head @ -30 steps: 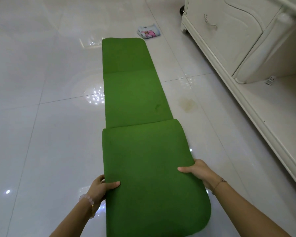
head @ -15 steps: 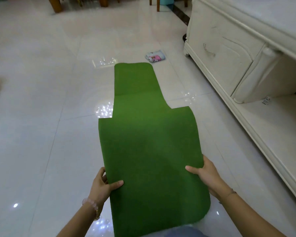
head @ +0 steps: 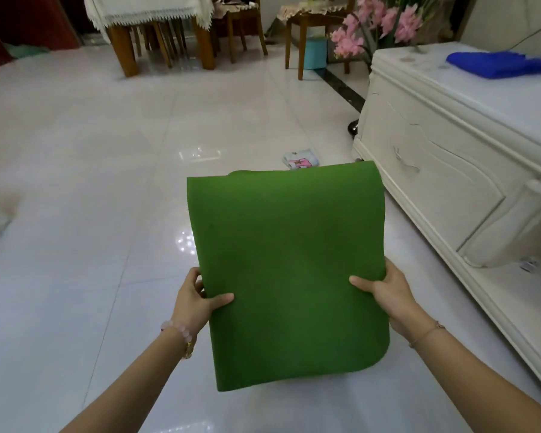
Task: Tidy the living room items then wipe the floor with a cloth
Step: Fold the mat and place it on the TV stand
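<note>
View: head
Mat: green mat (head: 288,260) raised above the floor (head: 91,182), top edge curled over, far length hidden behind.
Left grip: left grip (head: 200,296) clamped on the mat's left edge, thumb on its face.
Right grip: right grip (head: 388,295) clamped likewise on the right edge.
Risk: possible slip or unrolling of the springy fold; possible drag of the hidden tail over glossy tiles, or a snag on the cabinet (head: 450,170) near the right edge.
Writing: none readable; pink cartoon print on the small packet (head: 300,159) beyond, too small to read.
</note>
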{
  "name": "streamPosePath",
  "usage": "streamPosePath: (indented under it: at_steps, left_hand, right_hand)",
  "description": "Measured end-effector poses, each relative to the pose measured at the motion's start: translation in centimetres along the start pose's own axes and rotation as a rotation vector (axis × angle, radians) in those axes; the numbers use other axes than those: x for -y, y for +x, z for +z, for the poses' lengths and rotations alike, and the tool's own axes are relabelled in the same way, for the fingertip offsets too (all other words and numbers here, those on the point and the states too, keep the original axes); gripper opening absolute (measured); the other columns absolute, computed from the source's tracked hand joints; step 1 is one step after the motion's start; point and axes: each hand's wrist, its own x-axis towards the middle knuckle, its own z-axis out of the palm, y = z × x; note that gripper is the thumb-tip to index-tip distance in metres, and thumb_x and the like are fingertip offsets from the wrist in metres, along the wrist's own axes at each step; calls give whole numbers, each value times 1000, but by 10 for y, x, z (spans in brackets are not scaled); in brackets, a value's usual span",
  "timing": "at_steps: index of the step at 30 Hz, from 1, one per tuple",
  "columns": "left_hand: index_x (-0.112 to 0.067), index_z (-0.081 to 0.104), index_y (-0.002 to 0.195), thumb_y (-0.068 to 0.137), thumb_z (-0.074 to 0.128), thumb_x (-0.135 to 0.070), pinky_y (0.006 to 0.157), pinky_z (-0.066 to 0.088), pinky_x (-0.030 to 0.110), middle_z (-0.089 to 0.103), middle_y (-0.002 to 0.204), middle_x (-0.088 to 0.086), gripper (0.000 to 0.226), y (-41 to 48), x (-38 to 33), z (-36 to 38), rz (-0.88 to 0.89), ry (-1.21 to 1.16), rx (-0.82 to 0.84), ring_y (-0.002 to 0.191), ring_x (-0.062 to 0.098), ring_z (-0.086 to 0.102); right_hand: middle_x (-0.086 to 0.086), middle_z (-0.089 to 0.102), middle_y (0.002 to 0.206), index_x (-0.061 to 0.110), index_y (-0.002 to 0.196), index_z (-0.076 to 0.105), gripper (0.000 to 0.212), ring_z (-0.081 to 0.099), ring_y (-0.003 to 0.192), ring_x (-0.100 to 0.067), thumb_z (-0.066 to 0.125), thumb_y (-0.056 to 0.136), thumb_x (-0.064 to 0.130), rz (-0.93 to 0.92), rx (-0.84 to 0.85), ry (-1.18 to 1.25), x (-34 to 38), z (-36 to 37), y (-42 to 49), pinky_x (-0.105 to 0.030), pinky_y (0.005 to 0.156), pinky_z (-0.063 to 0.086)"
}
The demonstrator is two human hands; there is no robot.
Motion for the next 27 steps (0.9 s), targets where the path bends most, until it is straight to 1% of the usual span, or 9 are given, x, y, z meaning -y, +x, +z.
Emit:
streamPosePath:
  at_steps: [2, 5, 7, 9, 13, 14, 18, 23, 27]
  left_hand:
    - [-27, 50, 101, 72, 74, 4, 70, 50, 25, 62, 104, -1, 49, 44, -17, -5, 6, -15, 6, 92, 16, 61]
    - [-22, 48, 107, 73, 73, 3, 76, 50, 30, 60, 105, 1, 49, 102, -40, -9, -15, -28, -1, 92, 19, 59]
    - [-20, 46, 111, 74, 73, 3, 81, 51, 35, 59, 107, 2, 52, 134, -56, -10, -30, -29, -10, 95, 23, 59]
    - [-20, 45, 113, 74, 73, 3, 84, 50, 37, 58, 107, 2, 53, 165, -71, -10, -34, -20, -10, 94, 22, 58]
    - [-16, 45, 116, 74, 73, 3, 71, 50, 28, 58, 110, 5, 54, 222, -95, -6, 4, -12, 0, 91, 19, 59]
    - [-15, 46, 117, 74, 74, 3, 71, 50, 27, 58, 111, 7, 54, 238, -99, -5, 14, -6, -3, 92, 20, 60]
    - [-15, 45, 118, 73, 75, 0, 77, 50, 31, 57, 114, 7, 56, 314, -101, -2, 53, 34, -46, 97, 25, 59]
    - [-12, 44, 124, 75, 74, -1, 74, 48, 29, 56, 109, 6, 58, 406, -82, 9, -1, 80, -89, 93, 24, 56]
    - [-9, 46, 127, 77, 73, -5, 77, 50, 32, 57, 112, 7, 57, 465, -61, 23, -73, 109, -109, 98, 27, 58]
  right_hand:
    - [4, 64, 102, 23, 111, 53, 45, 62, 94, -16, 71, 76, 1, -11, -23, -21, 23, 20, 36, -33, 75, 52]
    - [-1, 62, 111, 22, 116, 52, 46, 60, 101, -23, 71, 77, 3, -2, -36, -85, 57, 46, 87, -45, 89, 50]
    - [-3, 62, 115, 20, 119, 52, 49, 60, 103, -26, 71, 77, 3, 2, -46, -109, 76, 61, 116, -49, 92, 49]
    - [-4, 62, 116, 19, 120, 51, 50, 60, 103, -26, 71, 77, 3, -7, -63, -130, 94, 73, 142, -48, 92, 50]
    - [-4, 62, 115, 16, 122, 51, 50, 61, 100, -24, 71, 78, 3, -40, -70, -146, 120, 88, 193, -40, 86, 51]
    - [-4, 62, 114, 16, 122, 51, 50, 61, 99, -23, 71, 78, 3, -48, -70, -146, 124, 92, 208, -38, 83, 51]
    - [-1, 62, 114, 16, 124, 50, 53, 60, 98, -21, 72, 77, 5, -82, -46, -149, 125, 113, 283, -33, 80, 49]
    - [0, 60, 109, 16, 121, 50, 48, 58, 95, -20, 71, 79, 5, -32, -19, -156, 102, 138, 377, -32, 78, 48]
    - [-7, 62, 114, 11, 121, 53, 47, 60, 100, -27, 72, 78, 10, 50, -56, -197, 75, 145, 436, -41, 89, 50]
